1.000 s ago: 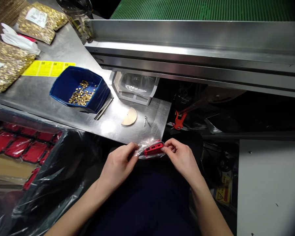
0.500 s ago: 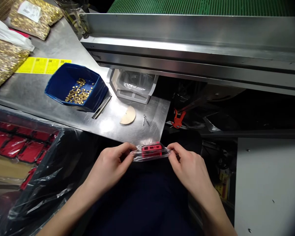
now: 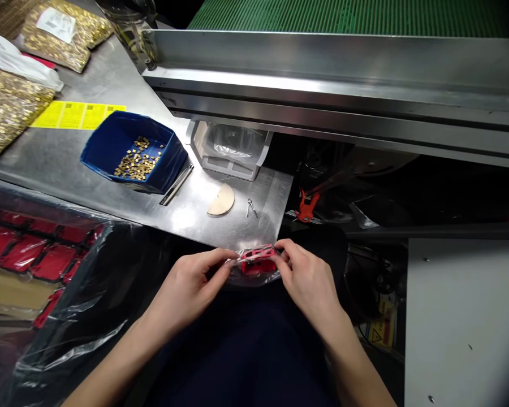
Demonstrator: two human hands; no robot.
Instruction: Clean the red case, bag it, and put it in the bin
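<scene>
A clear plastic bag [image 3: 254, 278] with a red plastic part [image 3: 258, 264] inside is stretched between my two hands, just in front of the table edge. My left hand [image 3: 201, 277] pinches the bag's left end between thumb and fingers. At the bag's right side, my right hand [image 3: 303, 274] is closed on the film, close against the red part. Beyond them on the metal table lie a half-round tan disc [image 3: 221, 200] and a small metal forked piece [image 3: 251, 208].
On the table [image 3: 136, 212] stand a blue bin [image 3: 106, 150] with small brass pieces and a grey bin [image 3: 233, 164] with clear bags. A metal conveyor rail [image 3: 322, 90] crosses ahead. A plastic-lined crate [image 3: 106, 254] with red parts is at left; a white panel [image 3: 466, 316] at right.
My right hand has moved left, nearer my left hand. The bag is less taut and the red part has tilted, showing more of its face. My left hand has kept its pinch.
</scene>
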